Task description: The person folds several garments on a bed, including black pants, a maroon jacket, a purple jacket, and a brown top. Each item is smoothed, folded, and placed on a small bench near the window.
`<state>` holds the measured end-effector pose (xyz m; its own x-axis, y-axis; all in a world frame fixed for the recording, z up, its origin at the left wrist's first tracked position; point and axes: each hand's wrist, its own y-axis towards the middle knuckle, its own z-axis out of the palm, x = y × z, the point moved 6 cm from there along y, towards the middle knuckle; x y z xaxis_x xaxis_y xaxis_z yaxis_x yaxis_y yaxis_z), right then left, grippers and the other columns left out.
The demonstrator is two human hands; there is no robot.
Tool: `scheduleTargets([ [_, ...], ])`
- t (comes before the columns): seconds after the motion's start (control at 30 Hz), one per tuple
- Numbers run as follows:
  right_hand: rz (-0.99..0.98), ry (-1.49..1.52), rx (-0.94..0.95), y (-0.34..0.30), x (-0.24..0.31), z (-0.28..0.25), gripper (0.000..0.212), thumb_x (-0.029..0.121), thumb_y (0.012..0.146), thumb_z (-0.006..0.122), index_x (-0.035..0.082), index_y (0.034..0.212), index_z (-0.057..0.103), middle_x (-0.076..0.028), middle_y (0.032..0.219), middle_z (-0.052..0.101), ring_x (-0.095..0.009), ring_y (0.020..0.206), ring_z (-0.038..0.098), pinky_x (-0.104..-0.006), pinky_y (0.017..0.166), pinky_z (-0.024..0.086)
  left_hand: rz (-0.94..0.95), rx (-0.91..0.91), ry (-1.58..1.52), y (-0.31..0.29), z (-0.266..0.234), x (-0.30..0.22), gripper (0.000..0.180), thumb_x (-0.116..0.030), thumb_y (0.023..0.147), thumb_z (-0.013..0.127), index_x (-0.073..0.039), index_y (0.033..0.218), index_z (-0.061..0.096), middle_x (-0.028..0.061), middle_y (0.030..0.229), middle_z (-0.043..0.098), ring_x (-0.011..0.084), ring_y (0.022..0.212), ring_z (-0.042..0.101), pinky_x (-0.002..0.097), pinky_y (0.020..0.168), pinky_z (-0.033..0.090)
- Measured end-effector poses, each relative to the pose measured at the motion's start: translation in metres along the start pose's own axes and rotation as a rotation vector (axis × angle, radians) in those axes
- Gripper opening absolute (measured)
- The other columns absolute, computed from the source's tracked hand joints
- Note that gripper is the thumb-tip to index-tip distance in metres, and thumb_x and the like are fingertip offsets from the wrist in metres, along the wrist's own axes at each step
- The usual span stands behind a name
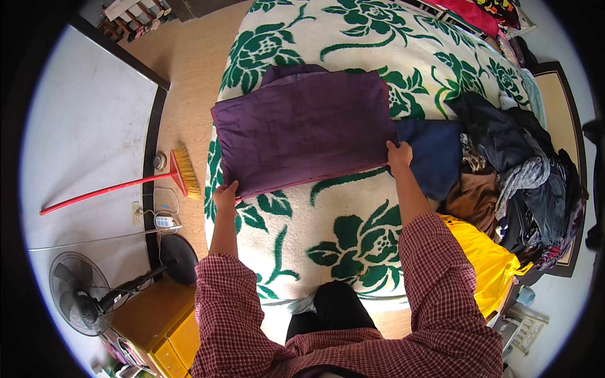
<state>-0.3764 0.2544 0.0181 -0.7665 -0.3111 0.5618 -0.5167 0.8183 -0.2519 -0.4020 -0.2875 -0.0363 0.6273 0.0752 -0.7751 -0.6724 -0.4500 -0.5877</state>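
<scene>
A dark purple garment (309,135), folded into a wide rectangle, lies on the bed's white blanket (302,236) with green flowers. At its near left corner my left hand (225,194) pinches the edge. My right hand (399,155) grips the near right corner, thumb on top. A rounded part of the cloth sticks out beyond the far edge, and a reddish border shows along the near side. Just right of my right hand lies a folded navy blue cloth (432,157), partly beneath the purple one.
A heap of dark clothes (504,145) and a yellow garment (482,261) lie on the right. Left of the bed are a red-handled broom (179,173), a standing fan (82,293), a power strip (165,222) and a wooden cabinet (145,312).
</scene>
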Motion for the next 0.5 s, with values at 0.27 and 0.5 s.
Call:
scheduleTargets([
  [0.27, 0.065, -0.003, -0.105, -0.007, -0.013, 0.001, 0.044, 0.029, 0.081, 0.069, -0.002, 0.109, 0.056, -0.023, 0.111, 0.058, -0.039, 0.1, 0.059, -0.0448, 0.084, 0.05, 0.081, -0.02, 0.26, 0.01, -0.006, 0.011, 0.034, -0.02, 0.073, 0.078, 0.002, 0.087, 0.056, 0.0081, 0.071, 0.057, 0.0179, 0.055, 0.056, 0.0328, 0.051, 0.049],
  [0.5, 0.048, 0.61, -0.066, -0.116, -0.041, -0.057, 0.022, 0.016, 0.078, 0.069, 0.005, 0.089, 0.054, -0.009, 0.079, 0.058, -0.023, 0.073, 0.058, -0.0347, 0.067, 0.047, 0.639, 0.056, 0.579, -0.051, -0.038, 0.01, 0.032, -0.02, 0.075, 0.072, 0.002, 0.092, 0.055, 0.0088, 0.074, 0.057, 0.0239, 0.075, 0.055, 0.0383, 0.069, 0.045],
])
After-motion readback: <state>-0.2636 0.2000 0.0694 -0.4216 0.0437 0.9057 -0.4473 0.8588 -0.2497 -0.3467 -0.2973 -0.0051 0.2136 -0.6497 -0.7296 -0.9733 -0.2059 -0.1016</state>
